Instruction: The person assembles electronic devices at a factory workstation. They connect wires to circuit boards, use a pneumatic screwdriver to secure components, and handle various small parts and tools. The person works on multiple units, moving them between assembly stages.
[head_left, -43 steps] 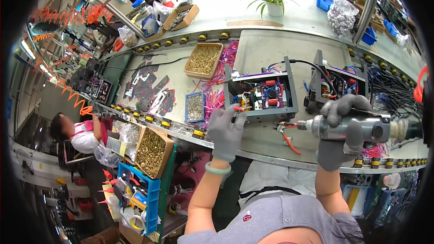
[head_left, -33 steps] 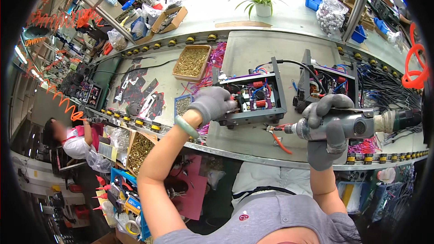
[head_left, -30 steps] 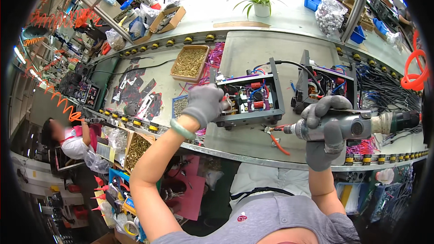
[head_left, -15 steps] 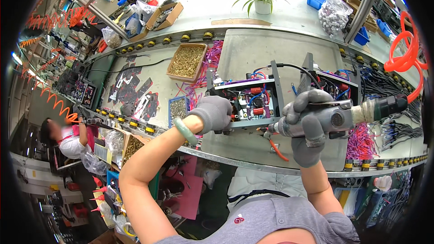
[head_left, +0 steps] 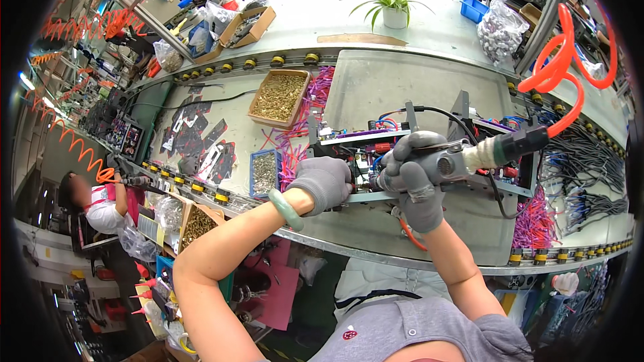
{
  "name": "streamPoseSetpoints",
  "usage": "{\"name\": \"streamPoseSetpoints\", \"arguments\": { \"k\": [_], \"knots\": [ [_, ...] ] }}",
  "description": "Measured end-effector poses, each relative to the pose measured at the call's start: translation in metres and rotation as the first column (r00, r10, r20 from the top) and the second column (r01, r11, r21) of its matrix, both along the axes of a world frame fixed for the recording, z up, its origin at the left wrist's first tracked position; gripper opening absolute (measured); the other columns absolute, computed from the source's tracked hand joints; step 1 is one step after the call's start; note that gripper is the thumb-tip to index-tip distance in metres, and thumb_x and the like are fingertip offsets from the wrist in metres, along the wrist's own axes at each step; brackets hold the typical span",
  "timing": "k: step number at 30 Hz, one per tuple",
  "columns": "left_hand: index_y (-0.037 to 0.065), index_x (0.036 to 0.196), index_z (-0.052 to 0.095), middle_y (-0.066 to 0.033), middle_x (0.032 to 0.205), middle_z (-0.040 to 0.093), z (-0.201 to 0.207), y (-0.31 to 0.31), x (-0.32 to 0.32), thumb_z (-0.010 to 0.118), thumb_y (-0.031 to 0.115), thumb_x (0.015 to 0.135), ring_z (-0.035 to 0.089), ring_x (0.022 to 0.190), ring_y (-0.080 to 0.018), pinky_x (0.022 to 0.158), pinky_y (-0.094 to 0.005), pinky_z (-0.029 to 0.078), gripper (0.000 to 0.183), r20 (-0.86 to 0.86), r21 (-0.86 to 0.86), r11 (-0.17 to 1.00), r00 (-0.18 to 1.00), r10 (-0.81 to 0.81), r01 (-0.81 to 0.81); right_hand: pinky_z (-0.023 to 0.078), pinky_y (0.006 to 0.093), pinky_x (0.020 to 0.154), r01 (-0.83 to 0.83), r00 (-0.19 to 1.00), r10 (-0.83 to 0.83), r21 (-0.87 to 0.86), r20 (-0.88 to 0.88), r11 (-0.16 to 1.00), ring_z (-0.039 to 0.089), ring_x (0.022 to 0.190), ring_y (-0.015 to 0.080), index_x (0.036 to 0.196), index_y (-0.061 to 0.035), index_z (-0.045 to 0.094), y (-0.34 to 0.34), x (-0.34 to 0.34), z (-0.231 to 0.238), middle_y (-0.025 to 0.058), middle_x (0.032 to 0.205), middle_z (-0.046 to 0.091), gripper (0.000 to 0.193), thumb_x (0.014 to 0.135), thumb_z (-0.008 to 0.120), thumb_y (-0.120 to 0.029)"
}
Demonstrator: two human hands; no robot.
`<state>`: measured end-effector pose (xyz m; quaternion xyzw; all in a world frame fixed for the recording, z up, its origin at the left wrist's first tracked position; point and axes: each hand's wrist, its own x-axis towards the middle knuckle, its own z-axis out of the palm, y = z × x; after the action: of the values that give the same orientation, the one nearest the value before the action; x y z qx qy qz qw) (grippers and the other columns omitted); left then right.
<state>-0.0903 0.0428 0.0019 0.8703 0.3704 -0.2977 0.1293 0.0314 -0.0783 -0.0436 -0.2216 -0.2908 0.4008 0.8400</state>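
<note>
My right hand point(head_left: 417, 184), in a grey glove, is wrapped round a pneumatic screwdriver point(head_left: 451, 163) that points left into an open metal chassis point(head_left: 367, 197). The tool's tip is over the chassis's near left part, and whether it touches a screw cannot be made out. Circuit boards, red components and blue and red wires sit inside the chassis. Gloved too, my left hand point(head_left: 323, 182) is closed at the chassis's left end, its fingertips partly hidden. Just right of it stands a second chassis point(head_left: 522, 191), joined by a black cable point(head_left: 463, 124). Pliers with an orange handle point(head_left: 410, 233) lie below the screwdriver.
A cardboard tray of brass-coloured screws point(head_left: 278, 97) and a blue tray of silver screws point(head_left: 265, 173) sit left of purple wires point(head_left: 318, 90). Black cables point(head_left: 590, 154) lie right. A red coiled air hose point(head_left: 560, 60) hangs over the bench. Another person point(head_left: 100, 208) works far left.
My right hand has brought the screwdriver left and up over the chassis, with the air hose trailing after it. My left hand has shifted slightly right and down, still at the chassis's left end.
</note>
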Motion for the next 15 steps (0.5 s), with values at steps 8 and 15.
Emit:
{"name": "streamPoseSetpoints", "arguments": {
  "k": [8,15],
  "knots": [
    [0.017,0.095,0.075,-0.0103,0.086,0.072,-0.012,0.000,0.003,0.062,0.036,0.083,0.070,0.086,-0.0306,0.078,-0.0415,0.054,0.025,0.044,0.078,0.992,0.993,-0.107,0.103,0.049,0.0281,0.066,0.056,0.855,-0.118,0.135,0.506,0.989,0.054,0.074,0.0136,0.105,-0.0085,0.056,0.024,-0.005,-0.009,0.0038,0.093,0.056,0.033,0.079,0.076,-0.010],
    [0.016,0.103,0.070,-0.0134,0.105,0.070,-0.074,0.024,-0.046,0.059,0.035,0.085,0.067,0.099,-0.0326,0.082,-0.0412,0.053,0.029,0.574,0.161,0.956,0.764,-0.293,0.246,0.049,0.0272,0.073,-0.116,0.676,0.223,-0.198,0.702,0.973,0.055,0.080,0.0080,0.105,-0.0007,0.059,0.053,-0.023,0.033,0.0002,0.088,0.061,0.034,0.075,0.074,-0.006]
  ]
}}
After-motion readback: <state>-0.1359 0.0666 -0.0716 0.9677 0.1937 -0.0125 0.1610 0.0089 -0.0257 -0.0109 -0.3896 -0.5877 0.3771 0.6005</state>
